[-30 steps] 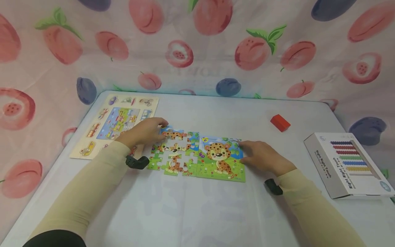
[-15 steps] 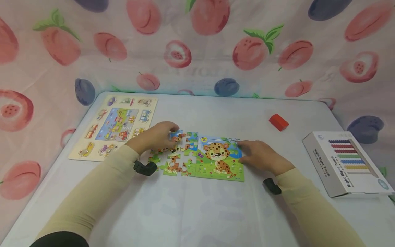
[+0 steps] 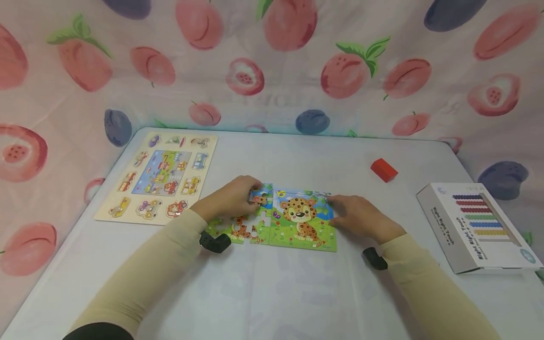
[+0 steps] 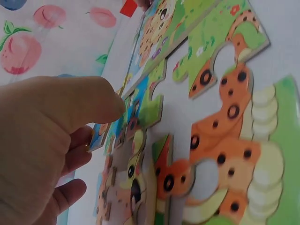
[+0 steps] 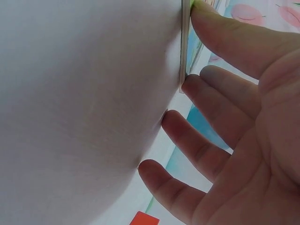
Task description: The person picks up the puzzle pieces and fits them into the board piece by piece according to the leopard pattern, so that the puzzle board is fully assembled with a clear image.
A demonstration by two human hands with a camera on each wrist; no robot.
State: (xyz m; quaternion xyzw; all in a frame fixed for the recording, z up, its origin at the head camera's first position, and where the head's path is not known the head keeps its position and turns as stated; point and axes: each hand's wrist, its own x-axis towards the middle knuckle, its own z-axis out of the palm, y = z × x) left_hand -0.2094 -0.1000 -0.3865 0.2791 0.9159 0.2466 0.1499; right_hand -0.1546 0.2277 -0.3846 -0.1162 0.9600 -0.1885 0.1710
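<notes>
My left hand is over loose jigsaw pieces of a spotted leopard. In the left wrist view its thumb and fingers pinch a tilted puzzle piece, partly hidden by the hand. Below it lie other pieces, among them an orange spotted body piece. To the right sits a square leopard picture board, its left edge alongside the pieces. My right hand touches this board's right edge near the upper corner. In the right wrist view, its fingers are spread and mostly straight against the edge and the table.
A wooden vehicle puzzle board lies at the left back. Toward the right back is a red block. A white box with rows of coloured beads showing stands at the right. A fruit-print cloth hangs behind the white table.
My left hand has moved rightward over the loose pieces toward the picture board, and a leopard-ear piece has shifted right with it. My right hand has stayed at the board's edge.
</notes>
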